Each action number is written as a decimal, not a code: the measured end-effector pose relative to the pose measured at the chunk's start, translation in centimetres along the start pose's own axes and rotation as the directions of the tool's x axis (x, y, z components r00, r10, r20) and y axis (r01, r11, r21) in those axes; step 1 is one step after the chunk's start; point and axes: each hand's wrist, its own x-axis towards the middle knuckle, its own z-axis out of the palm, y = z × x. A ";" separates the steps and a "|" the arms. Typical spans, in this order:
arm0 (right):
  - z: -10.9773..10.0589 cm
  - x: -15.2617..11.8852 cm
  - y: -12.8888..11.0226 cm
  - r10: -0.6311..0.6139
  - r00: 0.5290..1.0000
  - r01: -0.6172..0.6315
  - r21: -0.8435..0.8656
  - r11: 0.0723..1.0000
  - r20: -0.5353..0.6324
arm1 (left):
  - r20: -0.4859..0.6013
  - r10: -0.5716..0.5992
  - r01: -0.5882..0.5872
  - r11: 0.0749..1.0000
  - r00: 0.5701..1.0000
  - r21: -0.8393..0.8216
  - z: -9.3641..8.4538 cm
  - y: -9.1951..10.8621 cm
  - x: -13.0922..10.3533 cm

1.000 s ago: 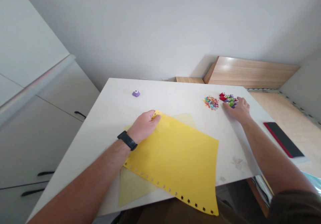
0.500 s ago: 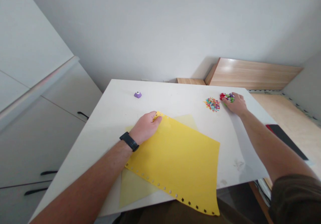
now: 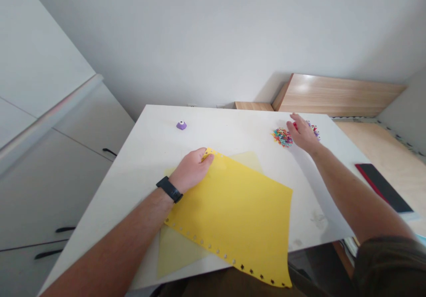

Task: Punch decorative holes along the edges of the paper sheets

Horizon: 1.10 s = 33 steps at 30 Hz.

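Note:
My left hand (image 3: 192, 170), with a dark watch on its wrist, pinches the upper left corner of a yellow sheet (image 3: 246, 208) between thumb and fingers. Small star-shaped holes run along the sheet's lower edge, and a few more show by the thumb. My right hand (image 3: 302, 133) is at the far right of the table, fingers apart, holding nothing I can see. It partly hides a cluster of red and purple pieces with eyes (image 3: 313, 129). Just left of it lies a pile of tiny multicoloured bits (image 3: 282, 137).
A purple piece with an eye (image 3: 181, 125) sits alone at the table's back left. Under the yellow sheet lies a paler yellow sheet (image 3: 181, 250) on the white table (image 3: 219, 128). A black and red flat item (image 3: 382, 186) is beyond the right edge; white cabinets (image 3: 66, 164) stand left.
My right hand has lifted off the cluster of pieces with eyes, shifted slightly left, and its fingers have opened. My left hand still holds the yellow sheet in nearly the same place.

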 end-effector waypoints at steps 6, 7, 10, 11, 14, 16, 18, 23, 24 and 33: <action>2.3 0.9 -0.4 0.047 0.958 -0.077 0.095 0.992 0.284 | 0.004 -0.008 0.008 1.000 1.000 -0.003 0.0 0.0 0.0; 2.5 0.9 -0.2 0.045 0.951 -0.078 0.096 0.992 0.306 | 0.005 -0.010 0.010 1.000 1.000 -0.001 0.0 0.0 0.0; 2.8 0.5 0.0 0.001 0.940 -0.041 0.109 0.993 0.342 | 0.005 -0.008 0.008 1.000 1.000 -0.001 -0.1 0.1 -0.1; 2.8 0.1 0.0 -0.021 0.937 -0.019 0.109 0.994 0.350 | 0.005 -0.006 0.006 1.000 1.000 -0.004 -0.1 0.1 -0.1; 2.2 -1.7 -0.4 -0.098 0.923 0.067 0.095 0.993 0.373 | 0.008 -0.011 0.011 1.000 1.000 -0.006 -0.1 0.1 -0.1; 1.6 -3.1 -0.8 -0.143 0.915 0.117 0.092 0.989 0.378 | 0.010 -0.017 0.017 1.000 1.000 -0.002 -0.1 0.1 -0.1; 1.0 -4.6 -1.2 -0.184 0.903 0.159 0.096 0.983 0.388 | 0.008 -0.015 0.015 1.000 1.000 0.000 -0.1 0.1 -0.1; -0.4 -6.9 -1.7 -0.232 0.889 0.207 0.104 0.973 0.396 | 0.006 -0.006 0.006 1.000 1.000 0.013 0.0 -0.1 0.0; -0.6 -6.9 -1.8 -0.228 0.892 0.203 0.104 0.974 0.391 | 0.007 -0.004 0.004 1.000 1.000 0.014 0.0 -0.1 -0.1; 1.2 -2.7 -2.7 -0.174 0.903 0.174 0.037 0.984 0.394 | 0.014 -0.016 0.016 1.000 1.000 -0.004 -0.2 0.2 -0.2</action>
